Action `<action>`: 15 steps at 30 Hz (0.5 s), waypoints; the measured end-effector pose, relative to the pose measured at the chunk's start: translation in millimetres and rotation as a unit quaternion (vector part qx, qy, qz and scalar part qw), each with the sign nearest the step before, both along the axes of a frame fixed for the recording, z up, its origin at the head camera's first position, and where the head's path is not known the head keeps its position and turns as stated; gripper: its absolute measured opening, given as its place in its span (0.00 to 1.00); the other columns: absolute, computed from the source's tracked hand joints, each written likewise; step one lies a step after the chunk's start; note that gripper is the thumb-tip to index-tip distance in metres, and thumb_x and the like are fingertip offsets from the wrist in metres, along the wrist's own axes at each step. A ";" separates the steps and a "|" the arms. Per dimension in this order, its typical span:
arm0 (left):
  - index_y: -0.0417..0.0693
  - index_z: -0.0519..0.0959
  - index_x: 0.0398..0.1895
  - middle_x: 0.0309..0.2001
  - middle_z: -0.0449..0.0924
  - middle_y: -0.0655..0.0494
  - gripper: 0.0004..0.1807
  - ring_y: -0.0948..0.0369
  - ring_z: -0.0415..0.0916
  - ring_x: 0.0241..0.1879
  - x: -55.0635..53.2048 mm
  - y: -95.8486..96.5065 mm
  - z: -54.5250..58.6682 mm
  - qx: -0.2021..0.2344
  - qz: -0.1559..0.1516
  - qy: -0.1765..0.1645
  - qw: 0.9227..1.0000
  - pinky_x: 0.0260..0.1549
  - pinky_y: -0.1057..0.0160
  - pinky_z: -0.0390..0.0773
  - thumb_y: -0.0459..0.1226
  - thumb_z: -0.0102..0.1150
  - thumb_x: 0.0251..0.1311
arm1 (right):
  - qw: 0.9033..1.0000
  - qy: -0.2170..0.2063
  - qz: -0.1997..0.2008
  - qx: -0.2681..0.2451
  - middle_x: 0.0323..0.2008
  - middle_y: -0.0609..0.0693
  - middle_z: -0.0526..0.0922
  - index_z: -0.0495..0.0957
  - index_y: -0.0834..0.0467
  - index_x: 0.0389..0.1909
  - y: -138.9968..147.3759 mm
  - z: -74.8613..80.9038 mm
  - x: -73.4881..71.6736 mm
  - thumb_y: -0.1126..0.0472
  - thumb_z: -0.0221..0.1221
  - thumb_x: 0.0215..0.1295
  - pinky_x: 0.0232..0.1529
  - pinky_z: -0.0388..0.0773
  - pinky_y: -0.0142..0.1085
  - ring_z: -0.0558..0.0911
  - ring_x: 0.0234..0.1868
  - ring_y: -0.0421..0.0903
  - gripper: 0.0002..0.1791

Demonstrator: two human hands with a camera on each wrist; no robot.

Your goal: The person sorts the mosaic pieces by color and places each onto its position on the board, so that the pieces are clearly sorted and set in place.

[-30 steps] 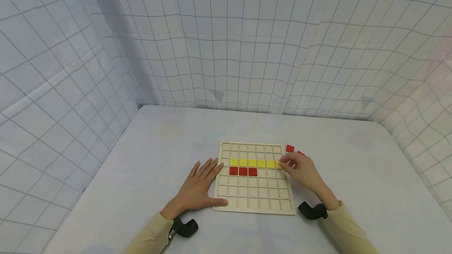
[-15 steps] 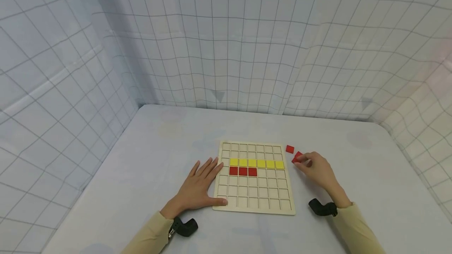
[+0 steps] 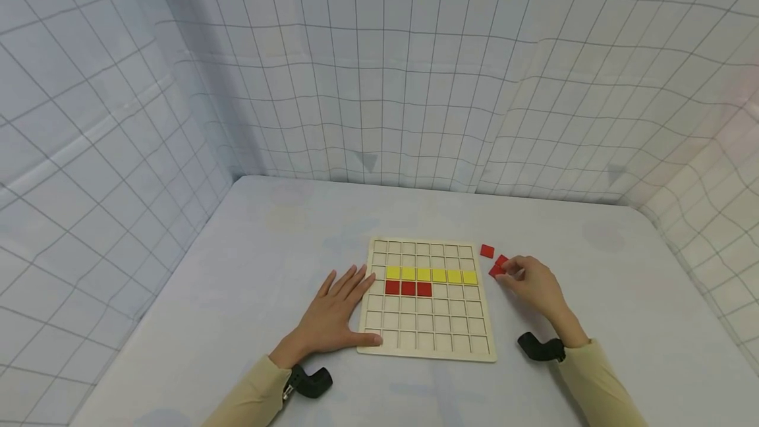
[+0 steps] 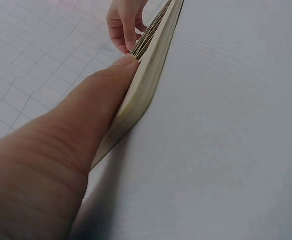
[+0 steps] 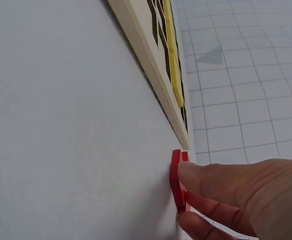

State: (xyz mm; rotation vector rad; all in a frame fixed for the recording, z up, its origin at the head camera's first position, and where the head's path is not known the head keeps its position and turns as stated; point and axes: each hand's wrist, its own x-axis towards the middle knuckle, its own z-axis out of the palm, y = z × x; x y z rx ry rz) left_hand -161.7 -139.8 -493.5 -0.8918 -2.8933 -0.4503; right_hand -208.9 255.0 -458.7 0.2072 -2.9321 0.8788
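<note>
A cream wooden grid board [image 3: 409, 321] lies on the table, with a row of yellow square tiles [image 3: 439, 275] and three red tiles [image 3: 408, 288] in the row below. My left hand [image 3: 329, 318] rests spread at the board's left side, thumb over the near-left corner; in the left wrist view the thumb [image 4: 106, 80] presses on the edge. Right of the board, my right hand [image 3: 530, 285] pinches a loose red square tile [image 3: 496, 272] between thumb and fingers. The right wrist view has this red tile [image 5: 175, 175] at the thumb tip, close to the table.
Another red tile [image 3: 501, 260] lies right behind the pinched one, and one more red tile [image 3: 487, 251] sits by the board's far-right corner. Grid-patterned curtains [image 3: 379, 84] stand around the table [image 3: 284, 229] at the back and sides.
My right hand has left the right end of the yellow row, where a yellow tile now shows whole, and moved right to the loose red tiles. The left hand stays put.
</note>
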 end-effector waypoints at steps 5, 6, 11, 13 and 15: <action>0.50 0.50 0.75 0.75 0.43 0.52 0.60 0.55 0.38 0.73 0.0 0.1 0.5 -0.003 -0.001 0.002 1.000 0.67 0.48 0.36 0.76 0.47 0.46 | 1.000 -0.017 -0.001 -0.002 0.33 0.53 0.79 0.79 0.63 0.34 0.3 0.7 0.1 0.60 0.66 0.57 0.30 0.72 0.38 0.76 0.33 0.50 0.11; 0.50 0.49 0.76 0.75 0.43 0.53 0.60 0.56 0.37 0.73 0.0 0.1 0.6 -0.005 0.000 0.000 1.000 0.67 0.48 0.35 0.76 0.46 0.46 | 1.000 -0.023 -0.001 -0.003 0.33 0.53 0.79 0.79 0.63 0.34 0.6 0.9 0.1 0.60 0.66 0.57 0.31 0.72 0.38 0.76 0.33 0.50 0.11; 0.51 0.49 0.76 0.75 0.43 0.53 0.60 0.56 0.37 0.73 0.1 0.1 1.5 -0.007 0.001 -0.002 1.000 0.67 0.48 0.35 0.76 0.45 0.46 | 0.999 -0.039 -0.005 -0.001 0.34 0.53 0.80 0.79 0.63 0.35 2.1 0.1 0.1 0.59 0.66 0.57 0.32 0.73 0.39 0.76 0.34 0.50 0.11; 0.51 0.49 0.76 0.75 0.43 0.53 0.59 0.56 0.37 0.73 0.3 0.0 1.7 -0.007 0.002 -0.003 1.000 0.67 0.48 0.35 0.76 0.45 0.46 | 0.999 -0.039 -0.007 0.000 0.34 0.53 0.79 0.80 0.63 0.35 2.2 -0.6 0.2 0.59 0.66 0.57 0.31 0.73 0.38 0.76 0.34 0.50 0.11; 0.51 0.49 0.76 0.75 0.43 0.53 0.60 0.56 0.37 0.73 0.2 0.1 1.7 -0.008 0.003 -0.003 1.000 0.67 0.48 0.35 0.76 0.45 0.46 | 0.999 -0.037 -0.008 0.001 0.33 0.53 0.79 0.80 0.63 0.34 2.1 -1.0 0.4 0.59 0.66 0.57 0.30 0.72 0.38 0.76 0.33 0.50 0.11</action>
